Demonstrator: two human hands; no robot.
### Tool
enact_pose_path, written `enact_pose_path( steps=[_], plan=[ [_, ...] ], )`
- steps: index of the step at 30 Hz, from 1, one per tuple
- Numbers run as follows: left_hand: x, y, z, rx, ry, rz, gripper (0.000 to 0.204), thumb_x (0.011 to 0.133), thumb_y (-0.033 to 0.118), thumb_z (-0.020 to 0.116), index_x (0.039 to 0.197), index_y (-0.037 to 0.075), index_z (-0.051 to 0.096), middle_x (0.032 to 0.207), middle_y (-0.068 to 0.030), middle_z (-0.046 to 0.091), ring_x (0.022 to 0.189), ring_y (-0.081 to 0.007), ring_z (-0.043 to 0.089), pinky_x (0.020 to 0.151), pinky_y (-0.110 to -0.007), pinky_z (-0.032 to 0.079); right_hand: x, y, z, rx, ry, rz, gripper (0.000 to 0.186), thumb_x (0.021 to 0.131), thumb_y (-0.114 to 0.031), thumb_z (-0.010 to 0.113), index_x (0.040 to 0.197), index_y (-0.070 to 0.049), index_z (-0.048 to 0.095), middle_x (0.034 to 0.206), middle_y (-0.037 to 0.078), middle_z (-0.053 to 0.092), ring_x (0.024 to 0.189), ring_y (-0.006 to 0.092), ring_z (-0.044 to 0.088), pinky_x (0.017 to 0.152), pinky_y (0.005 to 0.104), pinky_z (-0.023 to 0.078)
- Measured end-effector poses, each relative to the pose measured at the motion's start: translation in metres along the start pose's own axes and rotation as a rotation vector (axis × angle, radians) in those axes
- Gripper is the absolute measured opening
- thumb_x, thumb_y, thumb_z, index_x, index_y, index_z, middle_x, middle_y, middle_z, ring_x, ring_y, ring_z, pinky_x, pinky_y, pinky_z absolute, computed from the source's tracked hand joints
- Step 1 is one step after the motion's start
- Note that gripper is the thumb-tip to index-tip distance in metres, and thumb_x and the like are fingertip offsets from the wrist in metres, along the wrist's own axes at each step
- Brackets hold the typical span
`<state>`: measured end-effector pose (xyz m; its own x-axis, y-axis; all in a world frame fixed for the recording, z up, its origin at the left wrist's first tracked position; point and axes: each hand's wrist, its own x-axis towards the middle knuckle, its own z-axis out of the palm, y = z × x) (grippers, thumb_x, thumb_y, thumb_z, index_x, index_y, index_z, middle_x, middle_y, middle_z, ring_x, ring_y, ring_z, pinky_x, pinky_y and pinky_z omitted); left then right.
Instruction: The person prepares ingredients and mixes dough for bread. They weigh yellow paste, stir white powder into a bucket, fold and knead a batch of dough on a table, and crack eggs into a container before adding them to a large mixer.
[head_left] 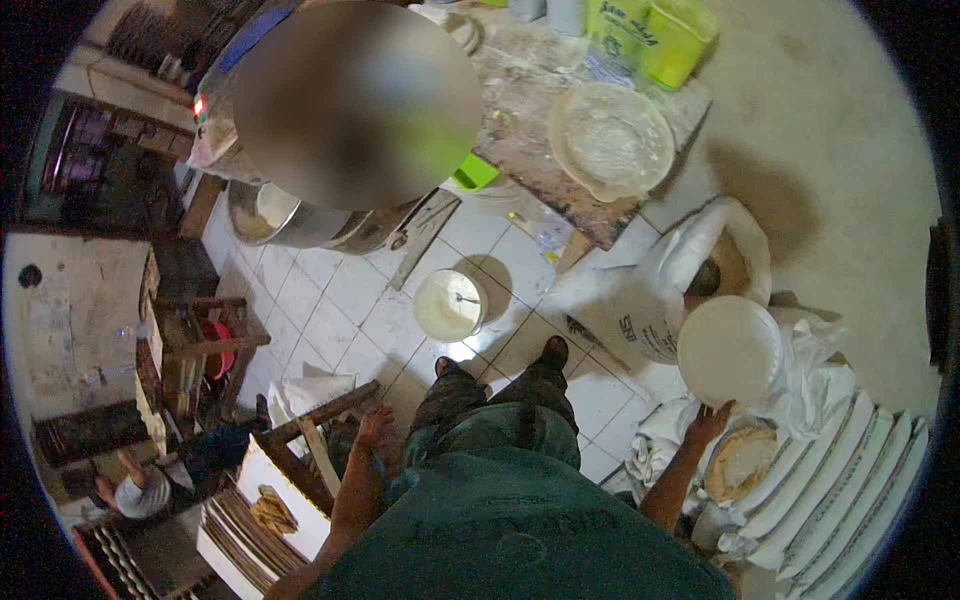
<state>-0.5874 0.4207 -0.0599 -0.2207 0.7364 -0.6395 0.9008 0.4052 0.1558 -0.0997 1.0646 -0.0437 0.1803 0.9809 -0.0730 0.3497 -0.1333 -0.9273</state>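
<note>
My right hand (708, 424) is at the near rim of a white round lid (730, 350), with its fingers closed at the edge. The lid lies level beside an open white sack (640, 310), covering part of it. My left hand (375, 428) hangs at my left side, with its fingers loosely apart and nothing in it. It is nearest to a wooden frame (335, 410). On the tiled floor ahead of my feet stands a white bucket (450, 305) with pale contents and a utensil inside.
A floury table (530, 150) bears a pale basin (612, 140) and a yellow-green container (680, 45). Filled white sacks (830, 490) lie stacked at right, near an open paper bag (741, 465). A metal bowl (262, 212) stands far left. Another person (150, 490) is at lower left.
</note>
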Motion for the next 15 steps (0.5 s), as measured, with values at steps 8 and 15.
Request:
enact_pose_path(
  steps=[8, 15],
  plan=[
    [0.004, 0.013, -0.029, -1.942, 0.256, -0.746, 0.055, 0.079, 0.033, 0.06, 0.124, 0.007, 0.042, 0.116, -0.0081, 0.051, 0.102, -0.0223, 0.051, 0.081, -0.039, 0.04, -0.089, -0.182, 0.041, -0.133, -0.589, 0.128, 0.05, 0.083, -0.034, 0.052, 0.12, -0.001, 0.041, 0.116, 0.013, 0.047, 0.106, 0.0252, 0.045, 0.084, 0.0398, 0.04],
    [0.024, -0.027, 0.005, -1.912, 0.428, -0.922, 0.049, 0.082, 0.034, 0.052, 0.12, 0.005, 0.044, 0.111, -0.0079, 0.052, 0.095, -0.0213, 0.052, 0.08, -0.041, 0.039, -0.2, -0.153, 0.305, -0.499, -1.016, -0.267, 0.03, 0.068, -0.018, 0.072, 0.09, -0.003, 0.056, 0.086, 0.007, 0.058, 0.077, 0.0185, 0.055, 0.067, 0.0302, 0.044]
  ],
)
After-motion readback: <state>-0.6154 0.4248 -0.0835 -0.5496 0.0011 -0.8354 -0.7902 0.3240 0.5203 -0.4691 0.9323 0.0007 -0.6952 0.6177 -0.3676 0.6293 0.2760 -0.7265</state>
